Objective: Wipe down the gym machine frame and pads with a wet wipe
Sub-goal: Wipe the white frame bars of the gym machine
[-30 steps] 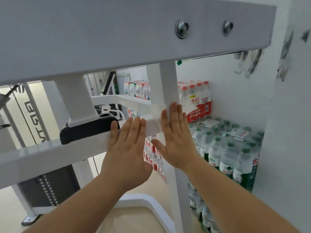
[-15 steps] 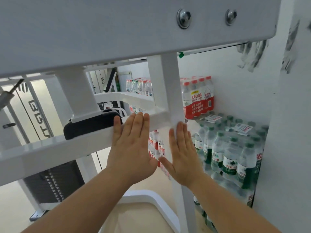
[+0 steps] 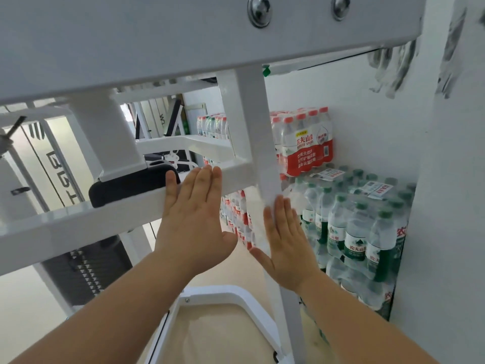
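Nearest the camera, the right hand [image 3: 286, 243] lies flat against the white painted steel upright post [image 3: 249, 127] of the machine frame, fingers straight and close together. It presses the thin white wet wipe [image 3: 257, 219] to the post's near face, and a blurred edge of the wipe shows beside the index finger. A second ago this hand sat at the joint where the post meets the crossbar; it has since slid down the post and is now below that joint. So the joint has probably been covered, and the stroke looks to be working down the post's lower length, which reaches the floor and seems still to need wiping. The left hand [image 3: 194, 219], left of the post, has not moved. It rests open on the white horizontal steel crossbar [image 3: 78, 222] with its fingers extended, apparently as a brace. Further left along that bar and behind it sits a black padded rectangular cushion [image 3: 131, 185], which no hand touches, so the pads appear to be still ahead. Beyond the post to its right, shrink-wrapped packs of clear plastic water bottles [image 3: 354, 227] are stacked against the white wall [image 3: 446, 206].
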{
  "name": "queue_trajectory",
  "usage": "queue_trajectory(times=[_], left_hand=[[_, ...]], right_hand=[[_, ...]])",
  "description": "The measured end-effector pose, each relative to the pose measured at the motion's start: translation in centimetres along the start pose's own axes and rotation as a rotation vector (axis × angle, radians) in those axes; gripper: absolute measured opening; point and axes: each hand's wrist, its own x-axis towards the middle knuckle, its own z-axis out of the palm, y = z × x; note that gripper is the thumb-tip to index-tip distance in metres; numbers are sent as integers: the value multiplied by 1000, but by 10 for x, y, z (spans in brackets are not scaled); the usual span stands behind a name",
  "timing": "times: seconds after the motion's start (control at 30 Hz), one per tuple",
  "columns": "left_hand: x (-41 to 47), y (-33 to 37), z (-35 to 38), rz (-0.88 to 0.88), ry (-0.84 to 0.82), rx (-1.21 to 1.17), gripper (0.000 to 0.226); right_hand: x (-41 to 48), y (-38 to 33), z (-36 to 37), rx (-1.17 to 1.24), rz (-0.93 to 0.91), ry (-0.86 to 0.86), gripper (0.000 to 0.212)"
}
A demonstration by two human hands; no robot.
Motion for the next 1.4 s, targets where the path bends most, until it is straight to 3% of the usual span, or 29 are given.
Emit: queue_trajectory(times=[0.27, 0.4, 0.67, 0.97, 1.17, 1.4], left_hand=[[1, 11, 5, -23, 15, 98, 113], [1, 30, 11, 140, 114, 75, 106], [-13, 52, 51, 264, -22, 148, 96], [-24, 53, 77, 241, -101, -28, 92], [-28, 62, 82, 157, -179, -225, 92], [-40, 68, 93, -98, -145, -687, 91]], right_hand=[[78, -8, -37, 104, -14, 122, 96], [57, -9, -17, 140, -11, 151, 92], [-67, -16, 55, 37, 144, 0, 95], [8, -18, 25, 110, 130, 149, 87], [-41, 0, 41, -163, -51, 10, 89], [52, 15, -39, -654, -452, -96, 85]])
